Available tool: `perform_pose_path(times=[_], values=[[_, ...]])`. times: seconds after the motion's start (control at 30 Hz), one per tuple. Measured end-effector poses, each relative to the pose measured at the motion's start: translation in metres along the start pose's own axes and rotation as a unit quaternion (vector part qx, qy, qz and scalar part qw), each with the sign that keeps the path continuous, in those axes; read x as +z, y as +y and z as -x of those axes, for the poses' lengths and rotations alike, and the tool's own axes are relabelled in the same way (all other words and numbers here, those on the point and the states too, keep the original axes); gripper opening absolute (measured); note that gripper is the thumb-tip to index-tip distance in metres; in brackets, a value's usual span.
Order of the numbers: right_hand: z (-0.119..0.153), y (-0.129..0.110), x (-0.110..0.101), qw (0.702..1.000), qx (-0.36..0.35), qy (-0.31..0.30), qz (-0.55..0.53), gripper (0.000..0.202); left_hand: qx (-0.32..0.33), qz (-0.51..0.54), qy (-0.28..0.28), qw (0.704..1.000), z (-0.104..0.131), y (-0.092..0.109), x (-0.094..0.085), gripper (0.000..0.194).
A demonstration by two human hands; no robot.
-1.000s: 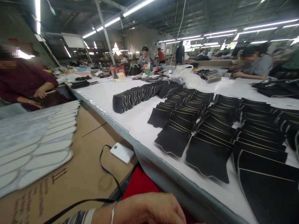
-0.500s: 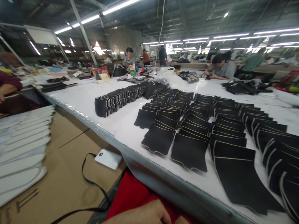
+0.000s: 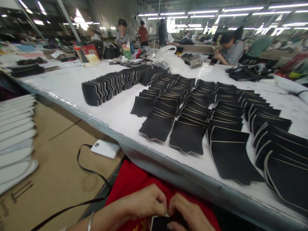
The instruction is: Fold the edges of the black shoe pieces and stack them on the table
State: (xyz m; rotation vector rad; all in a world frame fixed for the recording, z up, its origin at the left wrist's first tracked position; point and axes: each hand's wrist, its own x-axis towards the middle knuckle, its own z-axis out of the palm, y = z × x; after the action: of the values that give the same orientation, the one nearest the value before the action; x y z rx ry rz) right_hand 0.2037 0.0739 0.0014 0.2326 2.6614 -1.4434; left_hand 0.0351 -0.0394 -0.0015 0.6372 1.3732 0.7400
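My left hand [image 3: 144,203] and my right hand [image 3: 190,213] meet at the bottom edge, over red cloth [image 3: 134,183]. Both pinch a small black piece [image 3: 160,223] with a pale edge, mostly cut off by the frame. A bangle sits on my left wrist. Beyond them, on the white table [image 3: 125,122], black cut pieces [image 3: 192,118] lie in overlapping rows. A standing row of black pieces [image 3: 113,85] runs back to the left.
A white power bank [image 3: 105,148] with a black cable lies on cardboard [image 3: 60,160] to the left. White insole shapes [image 3: 14,134] are stacked at far left. Other people work at the table's far side, near a plastic bag [image 3: 168,57] and clutter.
The view has swung right and down. My right hand has come into view and joined the left on the small black piece. The person in dark red at left is out of frame.
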Motion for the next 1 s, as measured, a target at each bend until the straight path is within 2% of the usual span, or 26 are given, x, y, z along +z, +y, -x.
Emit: perform_pose_path(times=[0.1,0.2,0.27,0.33,0.4,0.47,0.6,0.67,0.8,0.9,1.0], values=[[0.002,-0.010,-0.009,0.999,0.038,0.000,-0.036,0.010,0.010,0.011,-0.028,1.000,0.000,0.004,-0.002,0.008],[0.001,-0.023,-0.015,0.997,0.064,-0.010,-0.032,0.014,0.044,-0.041,-0.041,0.997,-0.003,0.005,-0.006,0.008],[0.000,-0.034,-0.021,0.999,0.047,-0.015,-0.011,0.015,0.059,-0.098,-0.018,0.993,-0.007,0.006,-0.010,0.008],[0.001,-0.042,-0.025,1.000,0.017,-0.012,0.009,0.016,0.044,-0.125,0.002,0.991,-0.009,0.009,-0.016,0.010],[0.003,-0.045,-0.027,1.000,0.005,-0.008,0.013,0.017,0.026,-0.107,0.000,0.994,-0.009,0.013,-0.020,0.013],[0.005,-0.044,-0.025,1.000,0.011,-0.002,0.007,0.016,0.040,-0.083,-0.021,0.995,-0.006,0.016,-0.021,0.013],[0.006,-0.035,-0.018,0.999,0.038,0.024,-0.009,0.016,0.100,-0.056,-0.046,0.992,0.010,0.018,-0.017,0.039],[0.004,-0.033,-0.017,0.998,0.053,0.038,-0.019,0.016,0.093,-0.055,-0.037,0.993,0.020,0.017,-0.013,0.046],[0.002,-0.033,-0.018,0.996,0.066,0.048,-0.030,0.013,0.056,-0.090,0.025,0.994,0.035,0.013,-0.009,0.027],[0.001,-0.033,-0.019,0.996,0.066,0.048,-0.039,0.012,0.062,-0.137,0.075,0.986,0.040,0.013,-0.007,0.022],[0.001,-0.030,-0.018,0.995,0.065,0.057,-0.054,0.012,0.069,-0.158,0.085,0.981,0.040,0.016,-0.005,0.021]])
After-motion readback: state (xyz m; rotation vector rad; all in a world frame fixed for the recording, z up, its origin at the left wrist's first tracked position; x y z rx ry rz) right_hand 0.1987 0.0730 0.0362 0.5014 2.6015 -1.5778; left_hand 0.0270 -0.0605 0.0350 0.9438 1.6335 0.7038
